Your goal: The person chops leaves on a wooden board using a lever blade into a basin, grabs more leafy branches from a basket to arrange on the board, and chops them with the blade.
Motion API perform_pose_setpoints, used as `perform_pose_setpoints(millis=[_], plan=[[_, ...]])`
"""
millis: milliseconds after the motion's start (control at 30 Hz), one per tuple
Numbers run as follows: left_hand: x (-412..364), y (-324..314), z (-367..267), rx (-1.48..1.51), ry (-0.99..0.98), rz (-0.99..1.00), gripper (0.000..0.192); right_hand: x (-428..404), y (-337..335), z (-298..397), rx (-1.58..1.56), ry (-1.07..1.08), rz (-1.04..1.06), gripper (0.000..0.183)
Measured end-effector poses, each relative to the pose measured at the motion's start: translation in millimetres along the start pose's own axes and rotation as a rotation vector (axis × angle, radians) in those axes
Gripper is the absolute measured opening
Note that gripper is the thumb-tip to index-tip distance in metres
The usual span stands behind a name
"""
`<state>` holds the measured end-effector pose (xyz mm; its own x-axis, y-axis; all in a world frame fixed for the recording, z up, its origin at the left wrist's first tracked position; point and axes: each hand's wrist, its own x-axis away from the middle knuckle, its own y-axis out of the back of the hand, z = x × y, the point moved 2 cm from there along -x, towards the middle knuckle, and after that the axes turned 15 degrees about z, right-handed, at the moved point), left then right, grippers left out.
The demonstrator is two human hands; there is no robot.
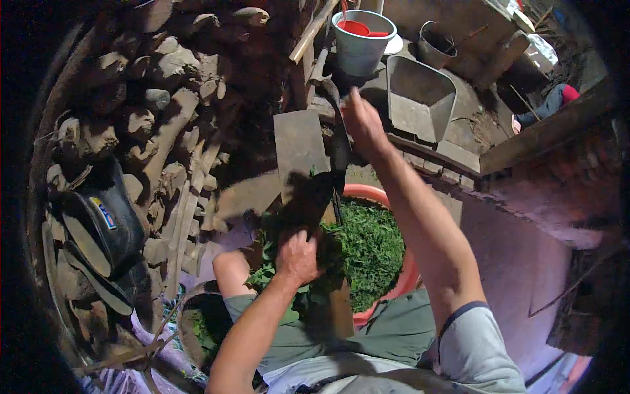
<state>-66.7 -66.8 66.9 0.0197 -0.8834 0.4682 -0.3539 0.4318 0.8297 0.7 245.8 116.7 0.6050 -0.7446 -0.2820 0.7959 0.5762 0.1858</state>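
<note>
My left hand [298,258] presses a bunch of leafy green stalks [266,276] against a wooden board over my lap; shadow hides part of the bunch. Beside it stands a long dark chopping blade [340,143], its edge running down toward the greens. My right hand [363,120] is raised at the blade's upper part, closed in a fist around what looks like its handle, which the fingers hide. Finely chopped greens [371,251] fill a pink-red plastic basin [409,276] at the blade's right side.
Stacked firewood [172,118] lines the left side, with black rubber boots [106,226] on it. A woven basket [187,315] with greens stands by my left leg. Ahead are a grey bucket [362,51] holding a red dipper [355,28] and a metal scoop-shaped container [423,98].
</note>
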Motion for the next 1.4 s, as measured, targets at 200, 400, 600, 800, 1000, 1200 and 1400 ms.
perform_pose_setpoints(millis=[200, 400, 600, 800, 1000, 1200, 1400], plan=[[2.5, 5.1, 2.3, -0.094, -0.013, -0.01, 0.086, 233.2, -37.8, 6.0, 0.32, -0.504, 0.233, 0.034], [-2.6, 8.1, -11.5, -0.163, -0.041, -0.008, 0.093, 341.0, -78.6, 28.6, 0.353, -0.518, 0.145, 0.02], [-8.8, 11.8, -7.6, -0.161, -0.057, 0.113, 0.11, 354.8, -135.1, -12.2, 0.11, -0.55, -0.108, 0.013], [-9.1, 23.1, -31.3, -0.103, -0.045, 0.219, 0.133, 367.2, -151.0, -44.9, -0.263, -0.691, -0.283, 0.008], [3.6, 13.0, -12.8, -0.159, -0.025, -0.012, 0.108, 355.9, -86.9, 33.0, -0.191, -0.714, 0.373, 0.027], [0.3, 10.2, -10.0, -0.167, -0.035, -0.05, 0.097, 199.1, 12.1, 86.8, -0.203, -0.331, 0.163, 0.031], [-13.0, -4.6, -6.1, -0.22, -0.116, -0.09, 0.096, 39.2, 20.4, 51.9, -0.169, -0.41, 0.182, 0.085]])
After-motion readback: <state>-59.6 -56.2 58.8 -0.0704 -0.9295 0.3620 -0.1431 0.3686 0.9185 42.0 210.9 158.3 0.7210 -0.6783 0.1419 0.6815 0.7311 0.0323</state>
